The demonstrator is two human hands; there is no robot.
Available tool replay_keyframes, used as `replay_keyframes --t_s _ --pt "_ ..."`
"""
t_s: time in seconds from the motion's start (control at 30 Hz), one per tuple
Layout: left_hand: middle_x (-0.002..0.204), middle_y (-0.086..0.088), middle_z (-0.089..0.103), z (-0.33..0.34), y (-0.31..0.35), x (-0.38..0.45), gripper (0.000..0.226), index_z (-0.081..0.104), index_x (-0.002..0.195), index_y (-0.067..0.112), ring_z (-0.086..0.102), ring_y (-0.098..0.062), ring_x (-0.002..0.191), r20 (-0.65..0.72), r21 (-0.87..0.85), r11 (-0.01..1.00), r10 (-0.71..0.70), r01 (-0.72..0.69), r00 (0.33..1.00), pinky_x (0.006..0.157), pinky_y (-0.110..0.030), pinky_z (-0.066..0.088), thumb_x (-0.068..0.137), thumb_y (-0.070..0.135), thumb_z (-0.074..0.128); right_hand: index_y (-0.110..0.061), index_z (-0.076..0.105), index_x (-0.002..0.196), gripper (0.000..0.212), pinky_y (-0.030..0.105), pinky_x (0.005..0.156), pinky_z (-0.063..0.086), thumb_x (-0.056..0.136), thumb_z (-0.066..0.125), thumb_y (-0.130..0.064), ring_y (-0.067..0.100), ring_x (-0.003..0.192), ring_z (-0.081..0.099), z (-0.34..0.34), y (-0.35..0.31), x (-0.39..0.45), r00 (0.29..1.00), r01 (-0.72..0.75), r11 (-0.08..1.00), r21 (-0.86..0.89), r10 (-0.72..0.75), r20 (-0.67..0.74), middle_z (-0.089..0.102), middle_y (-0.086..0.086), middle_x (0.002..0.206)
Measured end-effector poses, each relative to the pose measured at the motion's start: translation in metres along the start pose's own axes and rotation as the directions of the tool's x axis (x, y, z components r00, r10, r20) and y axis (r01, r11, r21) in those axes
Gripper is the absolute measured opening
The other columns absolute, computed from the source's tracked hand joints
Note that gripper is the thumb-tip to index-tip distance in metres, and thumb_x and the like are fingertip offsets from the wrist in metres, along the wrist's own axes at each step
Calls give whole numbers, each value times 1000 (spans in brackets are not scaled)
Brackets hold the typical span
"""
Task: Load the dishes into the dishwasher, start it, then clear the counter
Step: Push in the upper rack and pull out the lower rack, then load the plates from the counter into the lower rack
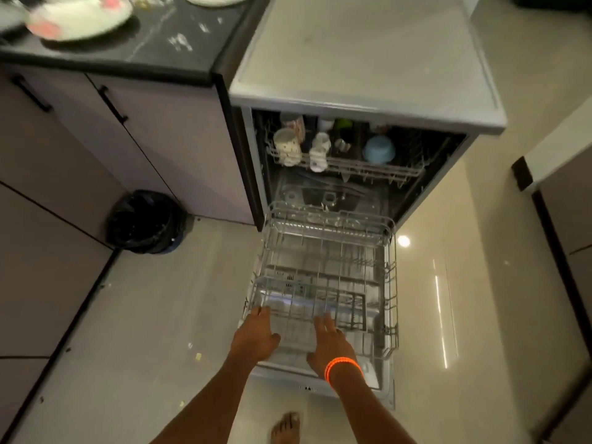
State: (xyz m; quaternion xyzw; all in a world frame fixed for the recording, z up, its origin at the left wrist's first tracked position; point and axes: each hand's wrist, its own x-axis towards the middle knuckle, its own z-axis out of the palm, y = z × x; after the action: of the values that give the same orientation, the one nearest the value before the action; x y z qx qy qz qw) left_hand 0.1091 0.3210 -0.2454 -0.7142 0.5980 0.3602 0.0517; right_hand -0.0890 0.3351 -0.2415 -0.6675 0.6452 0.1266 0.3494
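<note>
Dishwasher [358, 100] open, lower rack [323, 283] drawn out over the dropped door, both hands at the rack's near edge.

Rack runs lengthwise away from the person and stands empty; the upper rack [346, 161], inside, already carries cups and a blue bowl [379, 149]. Plates [80, 19] wait at the tabletop's [179, 49] far-left corner, up and left of the hands, nearer the left. Left hand [256, 334] lies flat with fingers spread on the near-left rim; right hand [330, 344], orange-banded, is likewise wide and holding nothing, palm down.
</note>
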Motion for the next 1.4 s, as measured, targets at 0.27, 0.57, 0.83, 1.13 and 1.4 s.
replay_keyframes --t_s 0.27,0.57,0.83,1.13,1.4 --pt "146 -5 39 -148 29 -108 63 39 146 16 48 -23 132 -121 -134 990 -70 54 990 104 -33 43 91 37 59 -27 4 159 96 31 118 31 83 62 -31 25 148 29 -114 -93 -80 995 93 994 62 -91 -46 1 0 167" --pt "145 -1 37 -293 -10 -207 68 36 147 21 49 -22 130 -319 -174 983 -116 62 941 101 -37 47 87 44 61 -22 8 158 99 31 116 33 77 59 -47 20 148 29 -188 -264 -134 953 296 955 -9 -295 -74 10 5 165" --pt "141 -2 41 -413 -118 -200 63 40 145 20 51 -24 125 -418 -188 976 -181 110 890 103 -38 48 90 41 63 -15 6 159 97 28 116 29 86 66 -39 22 146 31 -226 -410 -111 941 316 948 -37 -318 -117 10 6 164" --pt "137 0 45 -520 -204 -180 51 46 138 22 54 -22 119 -497 -214 971 -199 103 845 98 -38 49 91 38 60 -17 9 159 92 32 119 26 90 66 -37 25 147 30 -248 -530 -74 925 363 932 -6 -361 -119 8 7 165" --pt "137 -1 47 -578 -254 -123 50 49 136 20 54 -21 119 -499 -287 953 -238 100 833 99 -35 48 91 38 60 -14 16 157 88 29 116 30 90 67 -37 23 144 34 -258 -605 -3 912 401 916 -17 -401 -83 20 6 161"
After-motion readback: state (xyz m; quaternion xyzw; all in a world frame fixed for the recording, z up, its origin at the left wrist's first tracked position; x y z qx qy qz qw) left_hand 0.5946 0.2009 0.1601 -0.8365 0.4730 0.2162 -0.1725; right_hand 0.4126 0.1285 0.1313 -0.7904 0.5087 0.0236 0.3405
